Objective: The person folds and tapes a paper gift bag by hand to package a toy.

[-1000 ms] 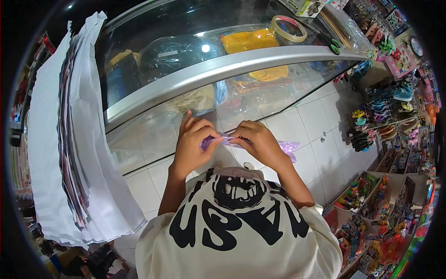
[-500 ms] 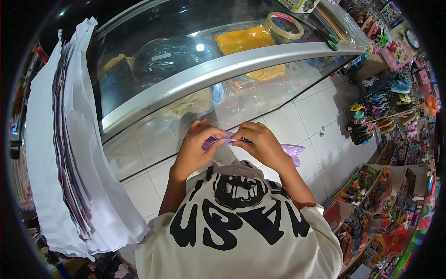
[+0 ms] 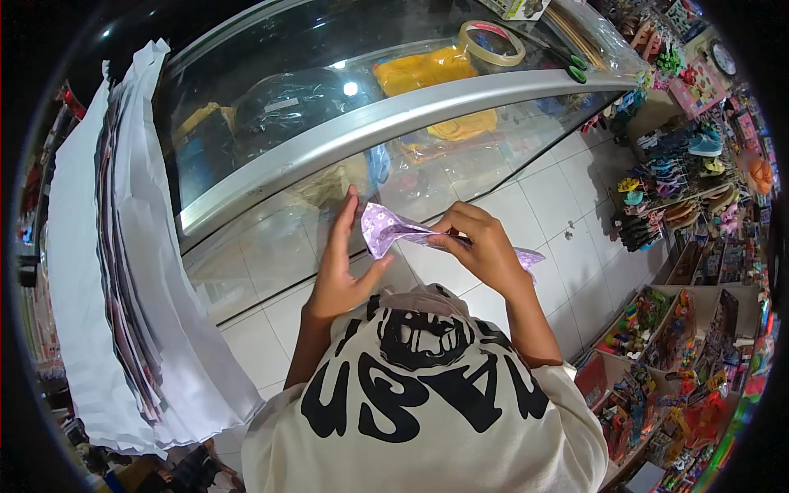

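Two hands on a folded purple paper

Two bare hands work in front of the person's chest, above the white tiled floor (image 3: 567, 222) and just short of a glass display worktop (image 3: 370, 123). Between them is a piece of purple paper with small white flowers (image 3: 382, 226), folded into a narrow, pointed shape that runs from about 10 o'clock down to 4 o'clock across the middle of the view.

Right hand (image 3: 485, 246): its grip is closed on the paper — thumb and fingertips pinched together on the folded middle. The paper's far end sticks out past the wrist at 4 o'clock.

Left hand (image 3: 341, 263): fingers straight and pointing up toward 12 o'clock, palm flat, thumb spread out to the side. It is not clamped on anything; the paper's wide end lies against the fingers.

On the worktop's glass, at 1 o'clock, lie a roll of tape (image 3: 491, 43) and green-handled scissors (image 3: 571, 66). At 9 o'clock hangs a thick stack of white sheets (image 3: 123, 271). Shelves of colourful goods (image 3: 682, 197) fill the 3 o'clock side.
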`<state>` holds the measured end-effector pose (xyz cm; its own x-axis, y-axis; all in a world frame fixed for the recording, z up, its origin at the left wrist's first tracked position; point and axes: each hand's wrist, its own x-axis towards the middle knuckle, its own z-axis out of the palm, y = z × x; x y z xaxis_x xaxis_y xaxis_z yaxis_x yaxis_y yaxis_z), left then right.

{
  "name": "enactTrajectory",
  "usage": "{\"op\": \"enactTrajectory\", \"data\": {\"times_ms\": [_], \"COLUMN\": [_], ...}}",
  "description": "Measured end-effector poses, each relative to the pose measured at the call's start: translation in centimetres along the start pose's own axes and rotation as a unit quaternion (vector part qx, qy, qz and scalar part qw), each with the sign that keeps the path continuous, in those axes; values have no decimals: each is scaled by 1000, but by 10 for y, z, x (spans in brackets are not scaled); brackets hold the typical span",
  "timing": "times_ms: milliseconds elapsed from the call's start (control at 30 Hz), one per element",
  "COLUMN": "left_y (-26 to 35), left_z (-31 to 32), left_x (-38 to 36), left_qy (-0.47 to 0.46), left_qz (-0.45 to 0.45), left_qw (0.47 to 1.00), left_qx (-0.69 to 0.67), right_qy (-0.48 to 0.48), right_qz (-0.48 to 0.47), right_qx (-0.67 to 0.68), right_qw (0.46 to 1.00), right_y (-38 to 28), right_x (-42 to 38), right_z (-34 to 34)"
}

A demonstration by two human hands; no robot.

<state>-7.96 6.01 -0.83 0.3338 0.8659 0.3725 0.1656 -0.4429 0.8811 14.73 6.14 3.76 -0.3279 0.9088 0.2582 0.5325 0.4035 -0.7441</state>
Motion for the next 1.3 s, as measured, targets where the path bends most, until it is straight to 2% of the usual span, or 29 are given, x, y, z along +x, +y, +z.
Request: {"op": "enactTrajectory", "data": {"times_ms": [67,200,300,433,533,633,700,767,900,1000,1100,1200,1300], "left_y": [0,-4,1,-7,-8,6,3,7,-1,-10,-6,-5,-7], "left_z": [7,13,21,20,9,3,6,9,6,6,12,20,23], "left_x": [-4,-7,-11,-17,-21,-27,-32,-36,-39,-40,-30,-18,-7], "left_qy": [-36,-44,43,10,-28,19,84,171,283,283,303,301,242], "left_qz": [-31,-15,-3,-32,5,-11,-31,-89,-146,-177,-168,-175,-102], "left_qw": [998,999,995,999,994,999,995,974,937,932,936,935,965], "left_qx": [29,-27,-91,-13,107,38,-50,-122,-147,-141,-64,-59,16], "right_qy": [3,5,13,5,-11,-27,-45,-61,-93,-104,-93,-117,-152], "right_qz": [-7,-20,-8,-21,-25,-31,-29,-53,-71,-83,-111,-115,-93], "right_qx": [-4,-2,20,14,16,29,37,37,27,4,-3,5,46], "right_qw": [1000,1000,1000,1000,999,999,998,996,993,991,990,986,983], "right_y": [-5,-5,-9,-12,-11,-12,-15,-13,-14,-10,-4,5,17], "right_x": [-1,-3,-4,-5,-5,-3,-2,-1,1,3,7,14,20], "right_z": [-1,3,8,13,17,22,26,31,39,40,37,26,3]}}
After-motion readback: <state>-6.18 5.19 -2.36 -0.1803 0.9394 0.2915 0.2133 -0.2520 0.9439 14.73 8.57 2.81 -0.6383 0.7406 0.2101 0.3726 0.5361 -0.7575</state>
